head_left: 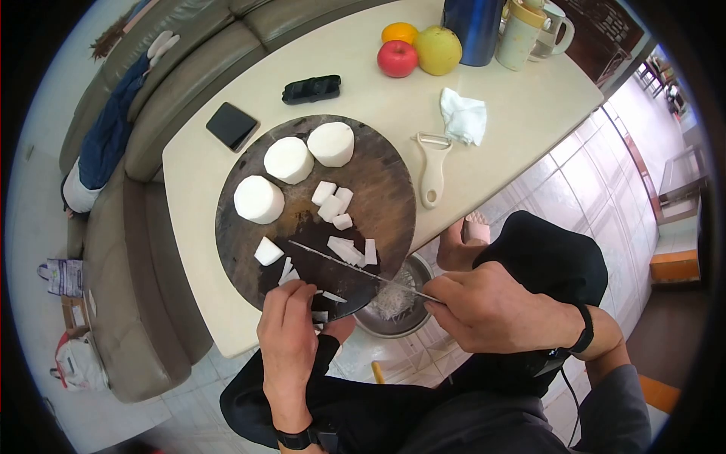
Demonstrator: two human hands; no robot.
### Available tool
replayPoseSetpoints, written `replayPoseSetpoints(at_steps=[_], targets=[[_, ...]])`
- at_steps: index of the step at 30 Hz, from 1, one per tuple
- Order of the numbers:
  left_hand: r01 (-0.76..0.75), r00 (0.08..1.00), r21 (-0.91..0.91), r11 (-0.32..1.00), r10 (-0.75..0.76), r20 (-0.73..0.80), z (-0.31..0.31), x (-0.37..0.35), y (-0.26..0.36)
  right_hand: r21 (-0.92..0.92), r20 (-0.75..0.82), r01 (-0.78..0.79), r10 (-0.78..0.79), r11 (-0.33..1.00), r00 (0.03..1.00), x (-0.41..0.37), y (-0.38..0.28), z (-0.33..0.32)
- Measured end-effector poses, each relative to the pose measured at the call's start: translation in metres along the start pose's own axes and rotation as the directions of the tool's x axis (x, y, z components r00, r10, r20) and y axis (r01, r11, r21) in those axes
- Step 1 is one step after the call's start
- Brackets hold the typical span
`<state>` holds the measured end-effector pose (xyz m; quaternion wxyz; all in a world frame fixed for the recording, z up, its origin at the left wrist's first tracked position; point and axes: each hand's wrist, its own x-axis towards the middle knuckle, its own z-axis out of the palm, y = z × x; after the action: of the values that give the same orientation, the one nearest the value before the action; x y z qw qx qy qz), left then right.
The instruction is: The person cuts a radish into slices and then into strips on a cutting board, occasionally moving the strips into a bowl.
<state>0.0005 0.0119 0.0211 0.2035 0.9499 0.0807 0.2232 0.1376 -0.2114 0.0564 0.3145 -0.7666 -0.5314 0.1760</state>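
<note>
My right hand [484,306] is closed round the handle of a kitchen knife [340,262], whose blade lies across the round wooden chopping board [389,178]. At the board's near edge, my left hand [290,325] has its fingers curled together on thin white radish slices [288,272]. Thin cut strips [347,251] lie on the far side of the blade, and a wedge-shaped piece [268,251] sits to its left. Small radish chunks [330,204] are grouped mid-board. Three thick peeled radish pieces, including one nearest the left edge [259,200], stand along the back.
Below the table edge a metal bowl [416,324] holds fine white shreds. A peeler [433,174], a crumpled tissue [463,116], a phone [232,126] and a black folded item [311,89] lie on the table [355,72]. Fruit [439,51] and a blue flask [473,30] stand at the back.
</note>
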Motion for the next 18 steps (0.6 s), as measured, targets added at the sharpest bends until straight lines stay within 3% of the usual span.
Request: replayPoseSetpoints(at_steps=[6, 12, 18], targets=[[-0.076, 0.997, -0.067, 0.995, 0.075, -0.028, 0.005, -0.009, 0.003, -0.029, -0.004, 0.01, -0.01, 1.0, 1.0, -0.001, 0.001, 0.003], [-0.123, 0.991, -0.067, 0.99, 0.125, 0.037, 0.013, -0.001, 0.004, -0.049, -0.005, 0.029, -0.029, 0.998, 1.0, 0.0, 0.001, 0.004], [-0.132, 0.99, 0.006, 0.991, 0.132, -0.057, 0.019, -0.001, 0.0, -0.075, -0.025, 0.02, -0.022, 0.997, 0.999, -0.001, 0.001, 0.006]])
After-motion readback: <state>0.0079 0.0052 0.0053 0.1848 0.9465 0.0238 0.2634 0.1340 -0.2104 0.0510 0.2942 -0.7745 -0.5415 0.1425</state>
